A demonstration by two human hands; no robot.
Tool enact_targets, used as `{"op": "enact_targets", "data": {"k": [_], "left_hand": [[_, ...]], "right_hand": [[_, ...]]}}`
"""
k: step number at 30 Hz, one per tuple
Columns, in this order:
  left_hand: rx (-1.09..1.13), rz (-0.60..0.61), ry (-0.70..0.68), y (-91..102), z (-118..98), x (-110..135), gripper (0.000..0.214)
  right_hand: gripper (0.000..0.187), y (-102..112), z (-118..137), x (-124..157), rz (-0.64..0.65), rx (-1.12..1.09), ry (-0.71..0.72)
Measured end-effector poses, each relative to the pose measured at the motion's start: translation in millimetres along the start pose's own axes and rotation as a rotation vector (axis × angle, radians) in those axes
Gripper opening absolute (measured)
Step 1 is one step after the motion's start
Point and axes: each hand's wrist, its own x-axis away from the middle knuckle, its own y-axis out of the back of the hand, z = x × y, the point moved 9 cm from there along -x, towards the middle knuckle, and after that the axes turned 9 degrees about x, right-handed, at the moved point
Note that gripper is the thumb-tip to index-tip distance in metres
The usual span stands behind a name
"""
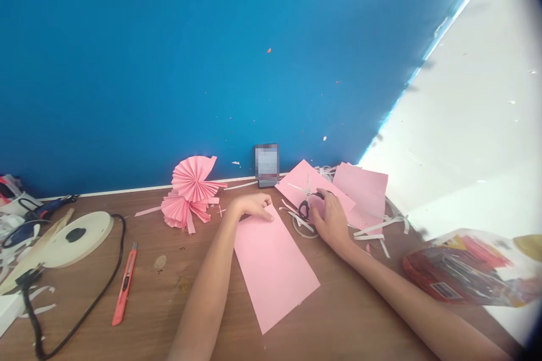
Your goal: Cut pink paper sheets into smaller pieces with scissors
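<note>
A pink paper sheet (275, 268) lies slantwise on the wooden table in front of me. My left hand (255, 206) grips its far end, thumb on top and fingers curled at the edge. To the right, my right hand (331, 219) has its fingers around one black handle of a pair of scissors (304, 208). The scissors' blades are spread apart and point away from me, over another pink sheet (302, 176). My right palm hides part of the handle. More pink sheets (366, 189) lie beyond that hand.
Folded pink paper fans (192, 186) rest at the back left. A red box cutter (125, 285), a black cable (105, 287) and a round cream disc (80, 240) are on the left. White paper strips (381, 228) and a plastic bag (470, 265) lie right. A dark-framed device (267, 166) leans on the blue wall.
</note>
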Motion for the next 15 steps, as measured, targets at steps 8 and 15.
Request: {"op": "enact_targets", "data": {"k": [8, 15], "left_hand": [[-0.037, 0.037, -0.092, 0.6, -4, 3, 0.036], [0.053, 0.107, -0.080, -7.6, -4, 5, 0.033]], "right_hand": [[0.027, -14, 14, -2, 0.197, 0.526, 0.175], [0.014, -15, 12, -4, 0.308, 0.719, 0.211]]}}
